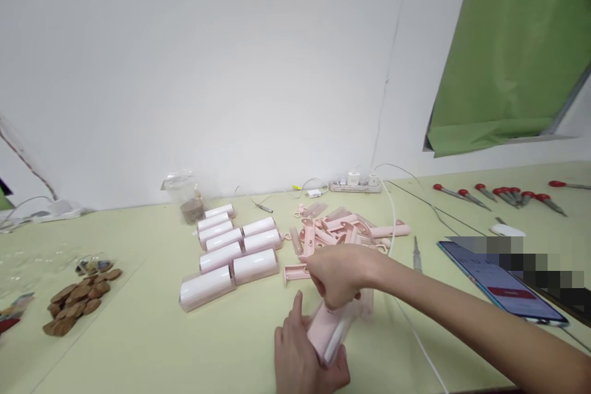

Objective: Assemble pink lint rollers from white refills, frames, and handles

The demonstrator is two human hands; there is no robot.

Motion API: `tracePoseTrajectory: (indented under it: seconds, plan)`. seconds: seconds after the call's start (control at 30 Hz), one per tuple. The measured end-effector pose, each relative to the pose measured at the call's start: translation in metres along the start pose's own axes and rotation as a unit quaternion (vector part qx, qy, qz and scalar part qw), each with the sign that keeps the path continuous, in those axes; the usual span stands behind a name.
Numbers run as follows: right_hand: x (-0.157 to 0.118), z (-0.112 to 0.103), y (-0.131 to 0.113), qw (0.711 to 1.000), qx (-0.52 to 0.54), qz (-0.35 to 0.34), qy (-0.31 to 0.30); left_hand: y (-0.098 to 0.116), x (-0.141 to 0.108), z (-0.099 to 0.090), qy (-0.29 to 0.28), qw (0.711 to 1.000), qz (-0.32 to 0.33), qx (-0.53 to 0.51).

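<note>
Near the front of the table, a pink lint roller (323, 329) with a clear and whitish side stands tilted between my two hands. My left hand (298, 354) is wrapped round its lower part, the index finger sticking up along the side. From above, my right hand (339, 274) is closed at its upper end; the fingertips are partly hidden. Just beyond the right hand lies a heap of pink plastic roller handles and clear covers (339, 225). One pink handle piece (295, 272) sits close to the right knuckles. White adhesive rolls (207, 287) lie in two rows to the left.
A phone (503, 289), a grey screwdriver-like tool (417, 255) and several red-ended tools (508, 196) lie on the right. A white cable (393, 221) crosses the table from a power strip (355, 186). Brown wooden pieces (80, 301) and a plastic bag (184, 197) are leftward.
</note>
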State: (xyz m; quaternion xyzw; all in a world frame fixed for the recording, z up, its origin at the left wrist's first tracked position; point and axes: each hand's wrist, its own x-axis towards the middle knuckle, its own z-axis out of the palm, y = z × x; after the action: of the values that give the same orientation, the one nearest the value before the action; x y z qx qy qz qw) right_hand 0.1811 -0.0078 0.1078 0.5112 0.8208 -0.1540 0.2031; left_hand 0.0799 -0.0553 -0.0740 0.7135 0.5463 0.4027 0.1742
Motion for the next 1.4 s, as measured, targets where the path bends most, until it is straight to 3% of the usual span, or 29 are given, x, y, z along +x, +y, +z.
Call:
tracePoseTrajectory:
  seconds: [0.17,0.3,0.47,0.57,0.67,0.73,0.8,0.87,0.93,1.03,1.13,1.2,1.3,1.4]
  plan:
    - [0.0,-0.004,-0.006,0.999,0.031,0.033,-0.025,0.005,-0.001,-0.003,0.007,0.999,0.004,0.046]
    - [-0.001,-0.003,-0.008,0.994,0.064,0.074,-0.045,0.006,0.0,-0.003,-0.008,0.999,-0.031,0.027]
    - [0.003,0.003,-0.018,0.989,0.083,0.11,-0.048,0.014,-0.003,-0.001,-0.014,1.0,-0.009,0.008]
    - [0.001,-0.003,-0.009,0.988,0.104,0.093,-0.072,0.014,0.002,-0.008,-0.051,0.998,-0.027,-0.006]
    - [-0.006,-0.017,0.019,0.986,0.144,0.024,-0.082,0.002,0.016,-0.021,-0.105,0.992,-0.064,-0.018]
    - [-0.004,-0.026,0.04,0.987,0.159,-0.036,-0.013,-0.013,0.03,-0.029,-0.144,0.986,-0.067,-0.05]
    - [0.008,-0.033,0.056,0.983,0.144,-0.064,0.097,-0.028,0.043,-0.036,-0.185,0.977,-0.053,-0.089]
    - [0.032,-0.034,0.064,0.973,0.115,-0.054,0.193,-0.041,0.054,-0.04,-0.211,0.97,-0.039,-0.112]
    - [0.062,-0.031,0.068,0.964,0.094,-0.028,0.245,-0.048,0.061,-0.045,-0.204,0.972,-0.02,-0.118]
    - [0.103,-0.026,0.08,0.958,0.082,0.003,0.276,-0.038,0.067,-0.055,-0.156,0.978,0.016,-0.137]
    - [0.129,-0.027,0.1,0.953,0.087,0.032,0.29,-0.008,0.074,-0.063,-0.117,0.968,-0.009,-0.22]
    - [0.14,-0.03,0.111,0.955,0.091,0.038,0.28,0.013,0.082,-0.058,-0.104,0.95,-0.015,-0.295]
    - [0.153,-0.033,0.112,0.969,0.094,0.013,0.229,0.029,0.093,-0.029,-0.13,0.922,-0.015,-0.364]
    - [0.166,-0.024,0.097,0.98,0.087,-0.014,0.177,0.026,0.098,0.009,-0.149,0.904,-0.121,-0.381]
